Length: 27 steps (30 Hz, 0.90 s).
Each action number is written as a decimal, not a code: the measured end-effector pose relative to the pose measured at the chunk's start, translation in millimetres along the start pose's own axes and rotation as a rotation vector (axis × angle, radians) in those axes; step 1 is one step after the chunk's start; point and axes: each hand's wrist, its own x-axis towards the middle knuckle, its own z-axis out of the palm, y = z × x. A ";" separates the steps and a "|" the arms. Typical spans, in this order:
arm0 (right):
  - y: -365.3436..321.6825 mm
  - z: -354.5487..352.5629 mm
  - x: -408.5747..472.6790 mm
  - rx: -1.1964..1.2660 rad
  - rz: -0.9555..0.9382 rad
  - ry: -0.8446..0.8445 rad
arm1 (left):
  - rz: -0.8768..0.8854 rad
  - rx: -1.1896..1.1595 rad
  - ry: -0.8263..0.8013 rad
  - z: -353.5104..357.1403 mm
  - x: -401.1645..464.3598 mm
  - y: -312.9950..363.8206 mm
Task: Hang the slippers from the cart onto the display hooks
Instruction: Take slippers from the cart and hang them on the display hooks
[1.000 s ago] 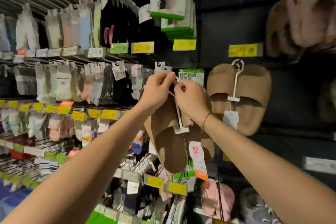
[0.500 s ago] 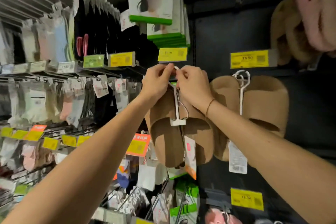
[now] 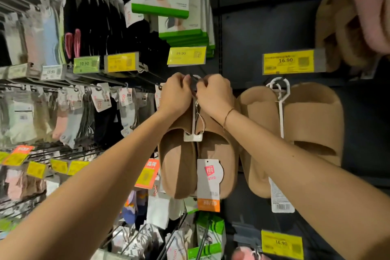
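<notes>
Head view: your left hand (image 3: 176, 95) and right hand (image 3: 214, 96) pinch the hanger (image 3: 193, 121) top, which has risen in the view since a second ago; the slippers (image 3: 198, 160) dangle beneath, beside the hung pair (image 3: 295, 133), likely nearly hooked.

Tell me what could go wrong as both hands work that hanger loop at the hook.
1. Both hands, left hand and right hand, cover the white hanger top, so whether the loop has caught is hidden; letting go early might drop the held slippers.
2. They hang close beside the hung slippers; a nudge may unsettle them.
</notes>
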 end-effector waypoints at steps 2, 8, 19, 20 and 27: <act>-1.2 -7.7 -3.6 0.023 -0.012 0.001 | 0.001 -0.006 -0.015 -5.7 -2.5 8.7; -26.9 -32.5 -26.7 0.076 -0.125 0.001 | -0.011 -0.037 0.010 -34.3 -21.5 30.4; -95.7 -149.0 -40.1 0.098 -0.137 0.126 | 0.132 -0.010 0.040 -84.3 -25.7 160.7; -102.8 -164.1 -31.0 0.120 -0.144 0.147 | 0.156 -0.002 0.043 -86.6 -15.8 180.0; -130.8 -254.3 59.8 0.222 -0.143 0.302 | 0.249 -0.006 0.087 -74.9 73.6 290.2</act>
